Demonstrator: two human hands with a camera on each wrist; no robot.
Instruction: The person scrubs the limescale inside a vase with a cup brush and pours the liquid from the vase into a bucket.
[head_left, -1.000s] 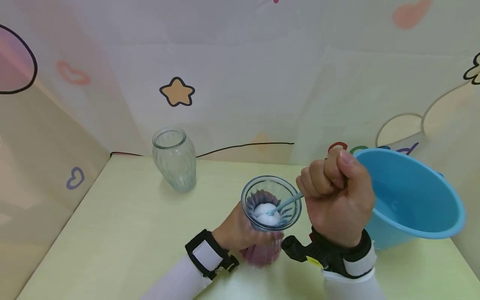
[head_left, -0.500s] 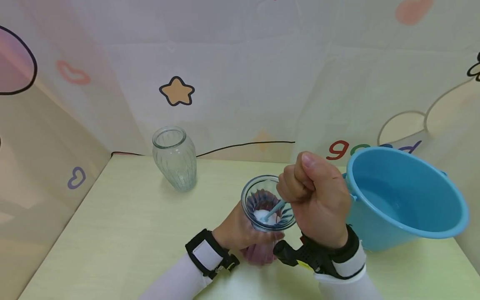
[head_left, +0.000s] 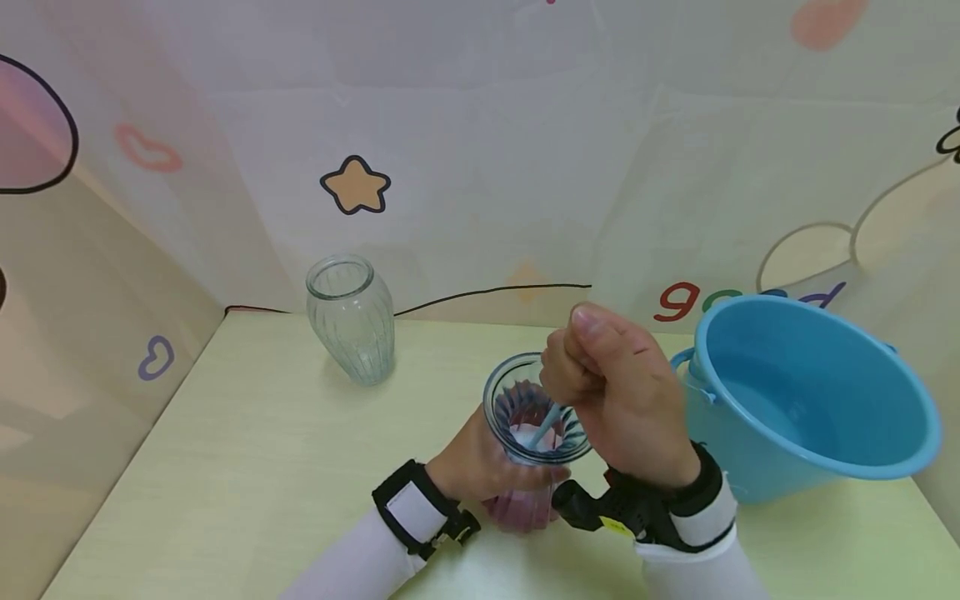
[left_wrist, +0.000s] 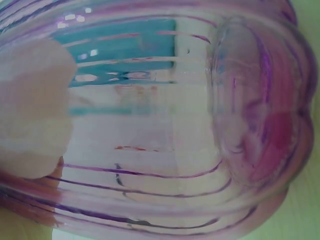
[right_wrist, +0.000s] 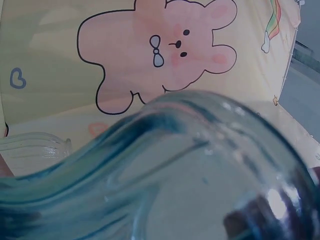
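Observation:
A ribbed glass vase (head_left: 521,510), blue at the rim and pink at the base, stands in the middle of the table in the head view. My left hand (head_left: 487,467) grips it around the body from the left. In my fisted right hand (head_left: 624,392), over the right side of the mouth, is the light blue handle of a cleaning brush (head_left: 545,425). Its white head, partly hidden, is down inside the vase. Glass of the vase (left_wrist: 150,130) fills the left wrist view, with a pale rounded shape at left. The right wrist view shows its bluish mouth (right_wrist: 180,185) close up.
A clear ribbed vase (head_left: 352,325) stands at the back left of the table. To the right, beside my right hand, is a light blue bucket (head_left: 765,467) with a handle. A printed cloth backdrop (head_left: 465,183) rises behind the table.
My right hand has moved left over the vase, and the brush head sits deeper inside, its handle steeper. My left hand and the vase have stayed in place.

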